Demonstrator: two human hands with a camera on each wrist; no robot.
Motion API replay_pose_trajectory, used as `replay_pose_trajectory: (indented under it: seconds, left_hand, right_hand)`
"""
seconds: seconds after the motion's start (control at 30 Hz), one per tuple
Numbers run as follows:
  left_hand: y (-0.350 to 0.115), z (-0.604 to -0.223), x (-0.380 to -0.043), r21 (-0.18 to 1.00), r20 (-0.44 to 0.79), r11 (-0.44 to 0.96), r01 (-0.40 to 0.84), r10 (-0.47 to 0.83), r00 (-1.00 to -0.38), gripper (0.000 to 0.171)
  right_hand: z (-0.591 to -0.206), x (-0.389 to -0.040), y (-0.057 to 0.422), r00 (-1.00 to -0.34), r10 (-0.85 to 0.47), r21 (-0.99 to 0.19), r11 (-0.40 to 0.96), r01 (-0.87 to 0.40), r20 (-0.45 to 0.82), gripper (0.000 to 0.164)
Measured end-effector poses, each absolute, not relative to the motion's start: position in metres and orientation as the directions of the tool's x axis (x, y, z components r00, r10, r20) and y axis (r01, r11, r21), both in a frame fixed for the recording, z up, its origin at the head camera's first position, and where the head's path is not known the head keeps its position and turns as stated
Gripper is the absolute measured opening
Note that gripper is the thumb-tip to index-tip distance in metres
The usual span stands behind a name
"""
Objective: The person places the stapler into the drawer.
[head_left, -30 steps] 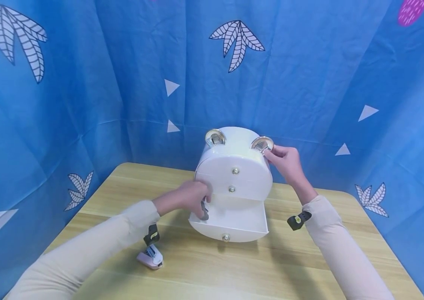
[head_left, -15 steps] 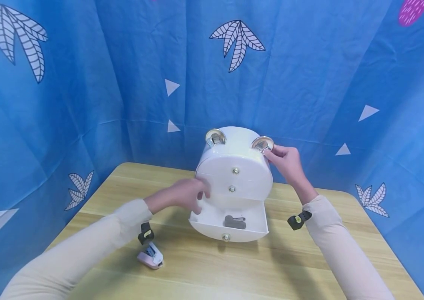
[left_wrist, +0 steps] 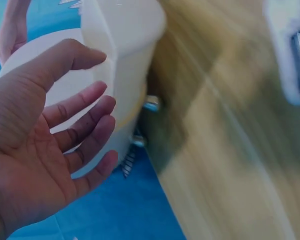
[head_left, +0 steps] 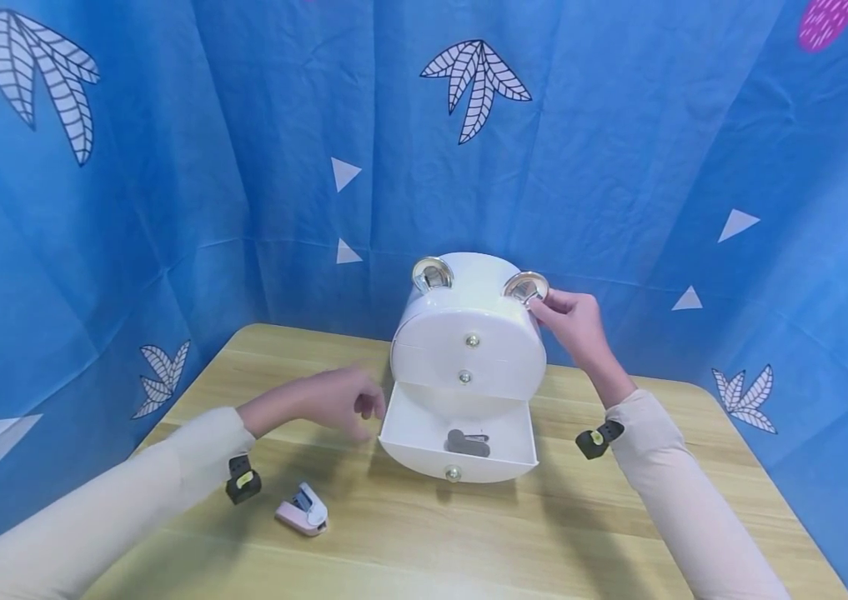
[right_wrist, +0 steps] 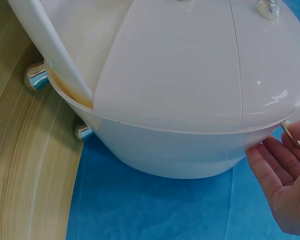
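Observation:
A white storage box with two gold ears stands at the back of the table, its bottom drawer pulled out. Inside that drawer lies a small grey stapler. My left hand hovers left of the drawer, holding nothing; the left wrist view has its fingers loosely bent and apart. With thumb and fingers my right hand pinches the box's right gold ear. In the right wrist view, that hand is at the box's edge and the ear is mostly cut off.
A pink and white stapler lies on the wooden table, in front and to the left of the drawer. Round knobs stick out from the drawer fronts. A blue patterned curtain hangs behind the table and along both sides.
My left hand has let go of the grey stapler inside the drawer and drawn back to the left, out of the drawer. The right hand keeps its hold on the ear.

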State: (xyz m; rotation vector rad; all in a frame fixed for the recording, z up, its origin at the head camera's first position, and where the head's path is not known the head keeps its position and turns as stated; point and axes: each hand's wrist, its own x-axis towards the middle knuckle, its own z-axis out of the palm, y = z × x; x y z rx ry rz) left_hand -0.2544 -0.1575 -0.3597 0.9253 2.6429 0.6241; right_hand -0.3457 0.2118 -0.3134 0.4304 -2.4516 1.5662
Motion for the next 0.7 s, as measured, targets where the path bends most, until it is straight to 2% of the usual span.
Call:
replay_pose_trajectory:
  seconds: [0.27,0.43,0.7]
  left_hand:
    - [-0.185,-0.369,-0.236,0.490,-0.231,0.702,0.517,0.676,-0.700,0.035]
    - [-0.192,-0.378,-0.227,0.500,-0.322,0.736,0.456,0.647,-0.691,0.045]
    - [-0.197,-0.398,-0.213,0.431,-0.443,0.802,0.413,0.587,-0.677,0.050]
  right_hand:
    - [-0.313,-0.346,0.212,-0.935,-0.140,-0.850,0.388,-0.355,0.326,0.033]
    - [-0.314,-0.347,0.214,-0.935,-0.139,-0.856,0.376,-0.355,0.327,0.034]
    - [-0.315,-0.347,0.212,-0.936,-0.139,-0.857,0.378,-0.352,0.323,0.035]
